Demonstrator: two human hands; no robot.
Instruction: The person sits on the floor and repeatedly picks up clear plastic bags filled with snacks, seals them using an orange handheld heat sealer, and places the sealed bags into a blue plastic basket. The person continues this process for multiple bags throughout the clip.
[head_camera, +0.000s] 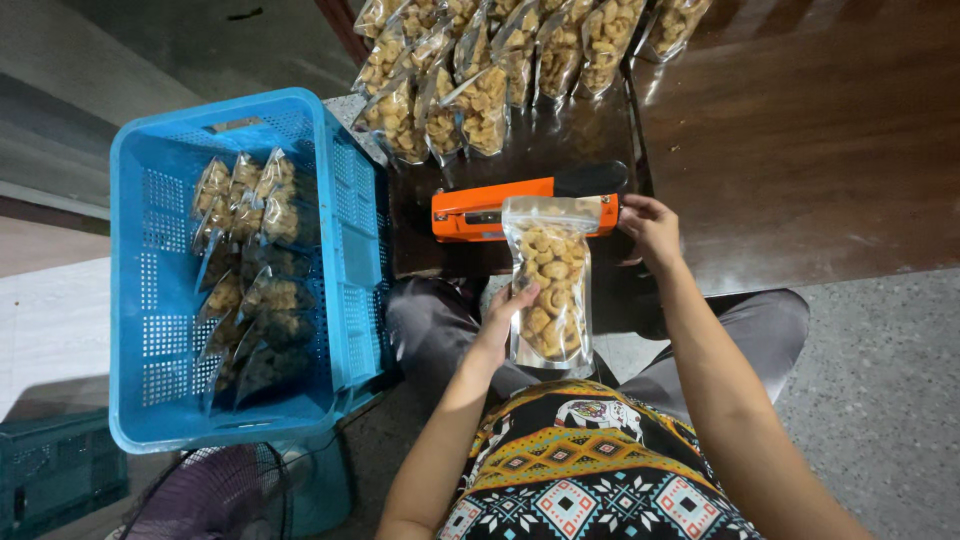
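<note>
At six o'clock of the orange sealer (470, 215), the left hand (505, 315) fingers clamp the snack pouch (549, 290); the right hand (650, 228) presses at three o'clock, fingers together

Clear snack pouch (548, 290) lying with its mouth in the orange heat sealer (500, 212)

The pouch is transparent plastic, tall and narrow, and is holding pale golden, puffy fried pieces that are filling it from just under the top down to the bottom. It is hanging lengthwise off the near edge of the dark wooden table, over the person's lap, with its flat, empty top strip lying across the right part of the sealer. The sealer is a long orange bar with a black handle at its right end, sitting crosswise near the table's edge.
</note>
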